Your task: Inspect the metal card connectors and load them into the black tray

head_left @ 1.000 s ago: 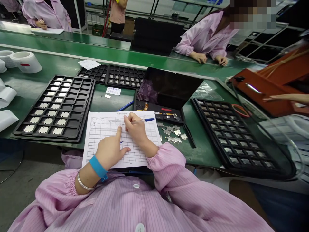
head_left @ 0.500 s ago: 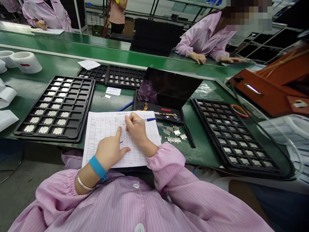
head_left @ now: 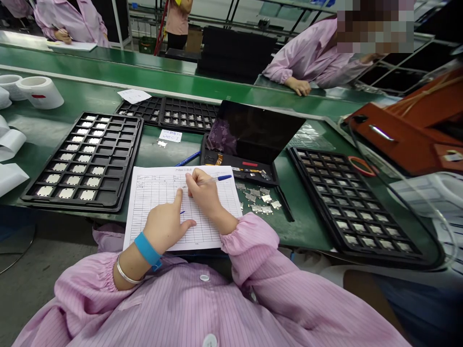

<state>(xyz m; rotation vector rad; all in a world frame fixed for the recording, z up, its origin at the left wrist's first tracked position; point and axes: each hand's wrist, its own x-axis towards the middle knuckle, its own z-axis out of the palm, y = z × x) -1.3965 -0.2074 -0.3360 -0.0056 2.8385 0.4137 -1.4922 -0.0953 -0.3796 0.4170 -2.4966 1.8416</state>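
A printed form [head_left: 152,212] with a ruled table lies on the green workbench before me. My right hand [head_left: 203,193] grips a blue-capped pen [head_left: 219,179] over the form's upper middle; the fingers hide its writing tip. Flat on the paper rests my left hand [head_left: 166,217], index finger pointing up the page and thumb spread to the side. A blue band and a silver bangle circle the left wrist. Just beyond the form stands a black case [head_left: 253,130] with its lid up. Small metal parts [head_left: 265,198] lie loose to the form's right.
Black trays with square metal pieces stand at left [head_left: 87,159] and right [head_left: 354,202]; more trays [head_left: 188,113] sit behind. Another blue pen [head_left: 188,158] and a label [head_left: 170,136] lie beyond the form. White rolls [head_left: 39,92] are far left. Co-workers sit across the bench.
My right hand and pen have shifted very slightly left over the form. My left hand keeps its place. The co-worker at right has raised one arm off the bench.
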